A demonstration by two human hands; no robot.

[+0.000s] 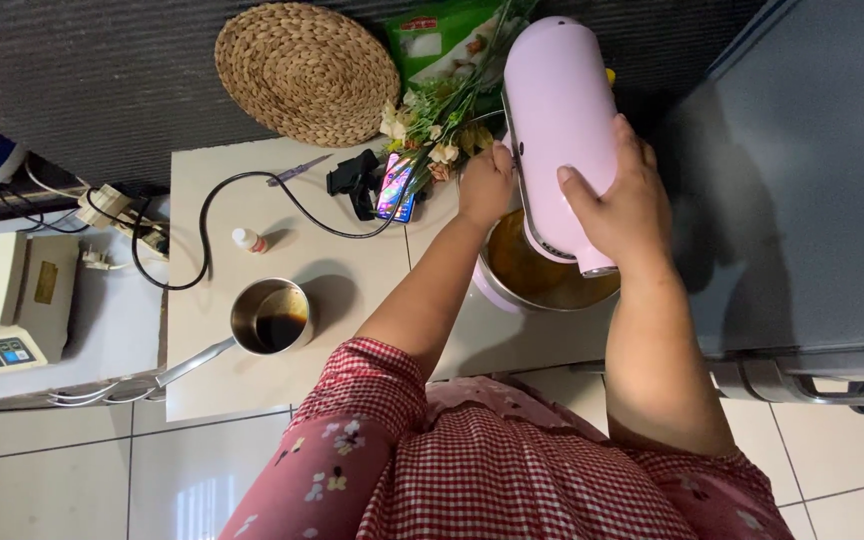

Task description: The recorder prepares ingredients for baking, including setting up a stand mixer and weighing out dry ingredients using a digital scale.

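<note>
Head view, looking straight down: a pale pink stand mixer (558, 120) sits on a white counter (252, 370), and everything else is placed from it. The right hand (624, 205) lies on the mixer's tilting head, palm down, fingers spread and curled over the rounded casing, thumb pointing along its near edge; the forearm runs back toward the body, nearly straight. The left hand (485, 185) rests against the mixer's left side, by the rim of the metal mixing bowl (537, 280); its fingers are bent inward, but whether they grip anything cannot be told, since the fingertips are hidden against the machine. That arm is extended, elbow low, with a red checked sleeve at the shoulder. The bowl sits under the mixer head and holds a brown mixture.

Left of the mixer, well apart, stands a small steel saucepan (272, 317) with dark liquid in it, its handle pointing away from the mixer. Just beside the mixer's left side lie a phone (395, 187) and a bunch of flowers (442, 125). Beyond them is a round woven mat (307, 72). A black cable (214, 200) loops across the counter. A small white bottle (248, 240) stands between cable and saucepan. Far left sits a kitchen scale (7, 305).
</note>
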